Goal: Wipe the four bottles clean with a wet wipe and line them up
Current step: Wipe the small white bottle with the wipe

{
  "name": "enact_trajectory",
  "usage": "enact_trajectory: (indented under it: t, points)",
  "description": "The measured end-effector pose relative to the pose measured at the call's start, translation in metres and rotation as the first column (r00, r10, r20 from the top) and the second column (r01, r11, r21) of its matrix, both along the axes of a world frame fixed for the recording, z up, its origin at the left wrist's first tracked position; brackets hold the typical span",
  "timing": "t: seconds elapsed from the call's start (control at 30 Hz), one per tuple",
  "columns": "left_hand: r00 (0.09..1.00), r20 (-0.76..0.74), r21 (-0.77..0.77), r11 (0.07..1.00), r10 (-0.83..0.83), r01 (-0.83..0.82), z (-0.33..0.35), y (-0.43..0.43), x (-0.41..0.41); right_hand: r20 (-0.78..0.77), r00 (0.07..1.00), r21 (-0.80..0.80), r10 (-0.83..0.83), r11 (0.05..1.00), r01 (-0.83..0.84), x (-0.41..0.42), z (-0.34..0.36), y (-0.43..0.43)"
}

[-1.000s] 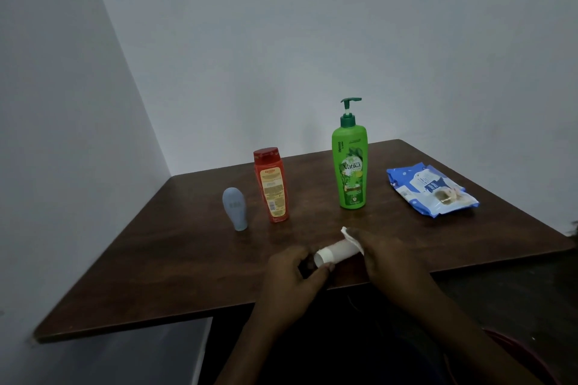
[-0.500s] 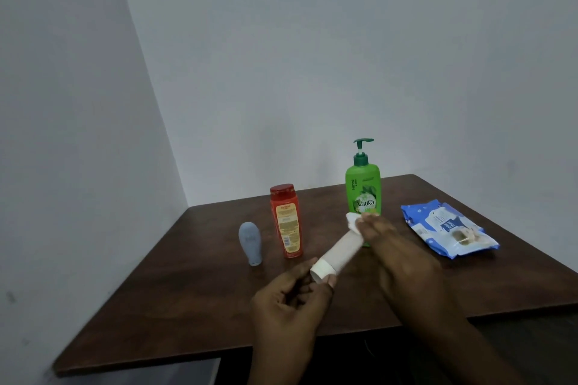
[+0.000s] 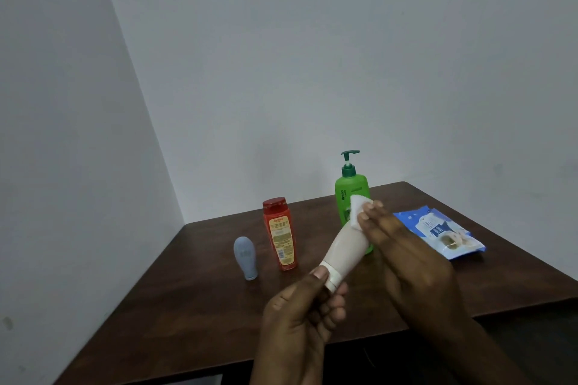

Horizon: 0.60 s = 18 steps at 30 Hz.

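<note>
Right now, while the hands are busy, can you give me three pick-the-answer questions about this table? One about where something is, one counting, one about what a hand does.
1. Where does the blue wipes pack lie?
A) in a hand
B) left of the bottles
C) right of the green pump bottle

2. How many bottles stand on the table?
A) two
B) three
C) four

3. What is the left hand doing?
A) gripping the cap end of the white tube
B) lying flat
C) pointing

Answers:
1 C: the pack lies on the table's right side, past the pump bottle.
2 B: the small blue-grey bottle, the red bottle and the green one stand there; the tube is held in the air.
3 A: its fingers curl round the cap.
</note>
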<state>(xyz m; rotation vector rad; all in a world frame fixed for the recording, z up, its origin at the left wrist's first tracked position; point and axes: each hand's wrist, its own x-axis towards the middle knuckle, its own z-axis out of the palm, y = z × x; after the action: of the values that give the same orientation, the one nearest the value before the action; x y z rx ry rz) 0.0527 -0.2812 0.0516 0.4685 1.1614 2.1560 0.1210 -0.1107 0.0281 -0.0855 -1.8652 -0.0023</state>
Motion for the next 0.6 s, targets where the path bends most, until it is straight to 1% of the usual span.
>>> enact_trajectory:
  t: [0.03, 0.1, 0.2, 0.27, 0.4, 0.47, 0.57, 0.6]
  points:
    - [0.998, 0.057, 0.01, 1.0, -0.021, 0.02, 0.003, 0.002, 0.001, -0.001, 1.0, 0.019, 0.009, 1.0, -0.009, -0.001, -0.002, -0.007]
    - [0.987, 0.147, 0.046, 0.997, -0.061, 0.054, 0.01, 0.002, 0.002, 0.012, 0.998, 0.123, 0.057, 0.991, -0.058, -0.001, -0.005, -0.024]
    - [0.967, 0.229, 0.091, 0.992, -0.11, 0.092, 0.018, 0.001, 0.002, 0.056, 0.992, 0.258, 0.116, 0.958, -0.126, 0.003, -0.001, -0.027]
    - [0.961, 0.247, 0.082, 0.991, -0.126, 0.109, 0.018, 0.0, 0.001, 0.044, 0.996, 0.244, 0.079, 0.966, -0.087, 0.008, 0.006, -0.014]
    - [0.933, 0.314, 0.056, 0.985, -0.175, 0.166, 0.016, 0.001, 0.0, -0.04, 0.999, 0.067, -0.031, 0.997, 0.034, 0.011, 0.014, -0.003]
    - [0.918, 0.336, 0.062, 0.978, -0.21, 0.201, 0.016, 0.003, -0.001, -0.04, 0.999, 0.108, 0.001, 0.994, 0.004, 0.008, 0.011, -0.016]
    - [0.898, 0.365, 0.098, 0.969, -0.246, 0.226, 0.014, 0.004, -0.003, 0.059, 0.99, 0.248, 0.124, 0.959, -0.135, 0.009, 0.003, -0.03]
    - [0.895, 0.371, 0.105, 0.969, -0.247, 0.224, 0.013, 0.004, -0.004, 0.082, 0.988, 0.27, 0.134, 0.951, -0.152, 0.011, 0.002, -0.028]
